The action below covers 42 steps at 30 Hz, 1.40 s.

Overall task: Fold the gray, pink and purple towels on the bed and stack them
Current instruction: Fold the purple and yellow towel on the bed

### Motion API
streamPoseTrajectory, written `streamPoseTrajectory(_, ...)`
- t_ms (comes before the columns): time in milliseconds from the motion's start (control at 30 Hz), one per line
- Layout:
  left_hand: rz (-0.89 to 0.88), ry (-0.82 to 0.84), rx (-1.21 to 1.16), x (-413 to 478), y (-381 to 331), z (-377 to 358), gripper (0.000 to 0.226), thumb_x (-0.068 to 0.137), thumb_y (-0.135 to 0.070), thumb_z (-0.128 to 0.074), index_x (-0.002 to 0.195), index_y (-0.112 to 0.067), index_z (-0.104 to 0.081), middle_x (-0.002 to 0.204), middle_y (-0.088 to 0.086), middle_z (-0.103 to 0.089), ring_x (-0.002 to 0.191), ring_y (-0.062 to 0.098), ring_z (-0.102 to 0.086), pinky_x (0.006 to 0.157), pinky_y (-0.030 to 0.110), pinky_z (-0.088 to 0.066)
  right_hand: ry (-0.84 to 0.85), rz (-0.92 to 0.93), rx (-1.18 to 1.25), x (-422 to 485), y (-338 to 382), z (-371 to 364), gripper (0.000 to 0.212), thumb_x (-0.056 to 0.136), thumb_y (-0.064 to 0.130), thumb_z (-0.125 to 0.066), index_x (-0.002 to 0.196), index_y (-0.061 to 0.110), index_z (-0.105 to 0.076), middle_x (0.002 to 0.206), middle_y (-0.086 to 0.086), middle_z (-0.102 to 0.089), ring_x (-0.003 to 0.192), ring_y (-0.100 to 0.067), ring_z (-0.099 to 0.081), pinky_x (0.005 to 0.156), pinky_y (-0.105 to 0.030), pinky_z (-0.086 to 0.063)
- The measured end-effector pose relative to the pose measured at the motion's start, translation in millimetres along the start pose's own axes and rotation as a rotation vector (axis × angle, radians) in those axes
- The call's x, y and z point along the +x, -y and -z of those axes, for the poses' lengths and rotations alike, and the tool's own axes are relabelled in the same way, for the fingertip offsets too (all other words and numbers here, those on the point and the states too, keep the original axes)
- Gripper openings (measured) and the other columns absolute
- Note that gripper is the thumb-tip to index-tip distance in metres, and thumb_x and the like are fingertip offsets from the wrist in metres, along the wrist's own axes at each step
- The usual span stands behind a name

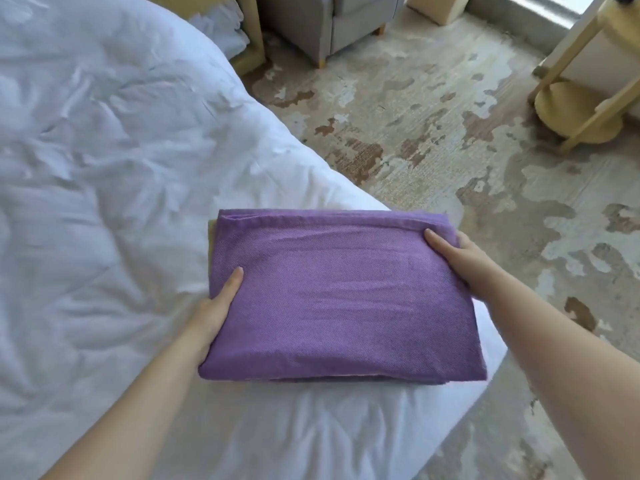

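Purple towel (339,299): folded into a thick rectangular pad with a hemmed fold along its far edge. It lies flat near the corner of the bed (104,168), on top of a lower layer (211,233) that shows only as a pale strip at the far left corner; the colour of that strip cannot be told. The weave is a fine diagonal twill with a matte surface and shallow creases across the top. Left hand (216,313): it grips the left edge of the purple towel. The left thumb (233,282) lies straight on the top face, and the other fingers are hidden under the edge, so their spread cannot be told. Right hand (457,258): it grips the far right edge in the same way. The right thumb (438,240) presses flat on top, and the remaining fingers are out of sight behind the cloth. Both forearms are bare and reach forward from the lower corners of the view, converging on the pad. The bed carries white bedding, soft and heavily wrinkled. Beyond its edge lies a mottled beige and brown carpet (433,133). A gray upholstered armchair (329,22) on light wooden legs stands at the far side, and a pale yellow wooden stand (581,109) with a round base sits at the right.
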<state>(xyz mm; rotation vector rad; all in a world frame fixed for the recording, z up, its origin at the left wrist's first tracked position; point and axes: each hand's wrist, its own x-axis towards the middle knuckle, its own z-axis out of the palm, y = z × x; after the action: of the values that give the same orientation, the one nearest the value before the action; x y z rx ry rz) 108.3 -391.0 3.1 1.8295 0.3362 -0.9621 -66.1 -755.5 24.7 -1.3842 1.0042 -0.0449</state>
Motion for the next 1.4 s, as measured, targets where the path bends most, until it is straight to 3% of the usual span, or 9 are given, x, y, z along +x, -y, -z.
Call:
streamPoseTrajectory(233, -0.17, -0.23, 0.227, -3.4, -0.5, -1.2, 0.095, 0.054, -0.088, -0.049, 0.119, -0.02, -0.059, 0.12, 0.002, -0.063, 0.113, 0.025, -0.059, 0.093, 0.037, -0.047, -0.284, 0.153, -0.353, -4.3, -10.2, -11.4, 0.068, 0.085, 0.051, -0.061, 0.14, 0.017, -0.038, 0.138, -0.001, -0.047, 0.124, -0.014, -0.048, 0.097, -0.022, -0.036)
streamPoseTrajectory(333, -0.689, -0.604, 0.702, -14.3, -16.9, -3.9, 0.084, 0.079, -0.07, -0.041, 0.144, -0.017, -0.032, 0.151, 0.015, -0.031, 0.136, 0.033, -0.034, 0.107, 0.047, -0.031, -0.468, 0.488, -0.712, -36.8, -2.4, -29.0, 0.073, 0.089, 0.052, -0.051, 0.148, 0.016, -0.028, 0.158, -0.006, -0.021, 0.146, -0.021, -0.014, 0.117, -0.033, -0.011)
streamPoseTrajectory(433, -1.16, -0.455, 1.087, -13.6, -39.6, -22.8, 0.068, 0.088, -0.062, -0.035, 0.149, -0.036, -0.02, 0.161, 0.003, -0.012, 0.144, 0.028, -0.02, 0.114, 0.048, -0.017, -0.278, 0.651, -1.026, -60.5, -6.4, -58.1, 0.061, 0.091, 0.063, -0.026, 0.148, 0.041, -0.019, 0.157, 0.017, -0.002, 0.147, -0.011, 0.002, 0.119, -0.034, 0.001)
streamPoseTrajectory(633, -0.788, -0.178, 1.19, 40.3, -29.8, -27.9, 0.084, 0.077, -0.08, -0.007, 0.15, -0.039, 0.001, 0.161, -0.011, 0.005, 0.147, 0.01, 0.008, 0.12, 0.039, 0.006, -0.264, 0.381, -1.053, -34.9, -43.8, -56.9, 0.064, 0.095, 0.059, -0.022, 0.151, 0.033, -0.01, 0.16, 0.01, 0.002, 0.147, -0.009, 0.008, 0.12, -0.035, 0.002)
streamPoseTrajectory(867, -0.91, -0.205, 0.951, 51.1, -9.0, -27.2, 0.076, 0.087, -0.063, -0.024, 0.152, -0.023, -0.016, 0.161, -0.001, -0.009, 0.149, 0.018, -0.003, 0.121, 0.04, -0.005, -0.256, 0.416, -0.716, -21.8, -61.3, -52.0, 0.059, 0.099, 0.041, -0.039, 0.151, 0.026, -0.016, 0.16, 0.011, -0.004, 0.145, -0.002, 0.003, 0.118, -0.027, -0.001)
streamPoseTrajectory(1000, -0.903, -0.254, 0.766, 41.6, 14.1, -12.3, 0.068, 0.095, -0.059, -0.033, 0.152, -0.025, -0.017, 0.16, -0.006, -0.002, 0.147, 0.013, -0.004, 0.119, 0.033, -0.009, -0.172, 0.17, -0.357, -46.4, -66.2, -36.4, 0.073, 0.09, 0.057, -0.045, 0.15, 0.039, -0.008, 0.158, 0.012, -0.014, 0.143, -0.006, -0.019, 0.116, -0.029, -0.016)
streamPoseTrajectory(1167, -0.417, -0.015, 0.17, 26.5, 32.2, -0.2, 0.092, 0.073, -0.069, -0.062, 0.149, -0.038, -0.02, 0.154, -0.011, -0.028, 0.139, 0.007, -0.032, 0.116, 0.033, -0.025, -0.087, 0.009, -0.184, -64.9, -82.6, -24.2, 0.083, 0.07, 0.072, -0.055, 0.143, 0.041, -0.029, 0.118, 0.037, -0.049, 0.093, 0.025, -0.052, 0.079, -0.008, -0.036)
streamPoseTrajectory(1267, 0.035, 0.277, -0.151, 25.8, 35.1, 9.0, 0.083, 0.054, -0.071, -0.077, 0.123, -0.029, -0.062, 0.125, 0.003, -0.066, 0.109, 0.022, -0.065, 0.091, 0.037, -0.051, -0.066, -0.1, -0.131, -63.5, -81.3, -21.3, 0.089, 0.058, 0.083, -0.059, 0.131, 0.035, -0.047, 0.118, 0.018, -0.062, 0.093, 0.007, -0.063, 0.076, -0.017, -0.044)
streamPoseTrajectory(1400, 0.113, 0.35, -0.238, 14.8, 30.2, 9.9, 0.057, 0.064, -0.058, -0.078, 0.106, -0.021, -0.074, 0.112, 0.009, -0.071, 0.101, 0.028, -0.069, 0.078, 0.037, -0.057, -0.005, -0.299, -0.137, -70.2, -62.2, -17.0, 0.08, 0.04, 0.087, -0.067, 0.099, 0.034, -0.066, 0.094, 0.006, -0.075, 0.084, -0.017, -0.072, 0.075, -0.029, -0.05)
